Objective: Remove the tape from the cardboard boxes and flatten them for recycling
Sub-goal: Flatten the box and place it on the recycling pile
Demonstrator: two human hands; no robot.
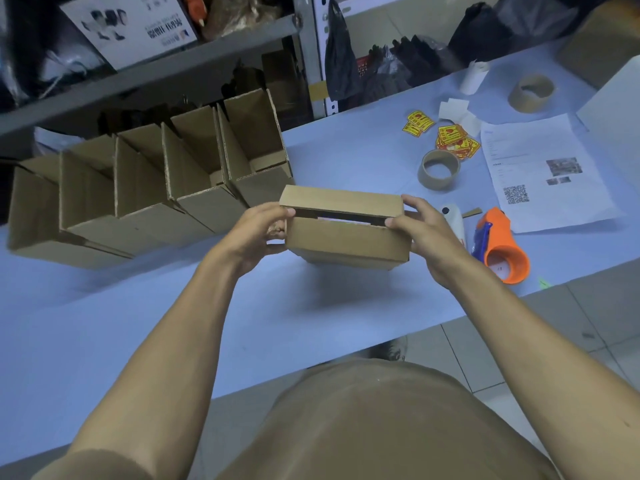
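A small brown cardboard box (346, 237) is held just above the pale blue table (173, 323), in the middle of the view. Its two top flaps lie nearly together with a dark gap between them. My left hand (258, 230) grips the box's left end, thumb on the top flap. My right hand (427, 233) grips the right end, thumb at the gap's corner. No tape is visible on the box from here.
Several open cardboard boxes (145, 188) stand in a row at the left, under a metal shelf. To the right lie an orange tape dispenser (500, 247), two empty tape cores (438, 169), yellow stickers (453, 140), and a printed sheet (543, 171). The table's front edge runs diagonally below my arms.
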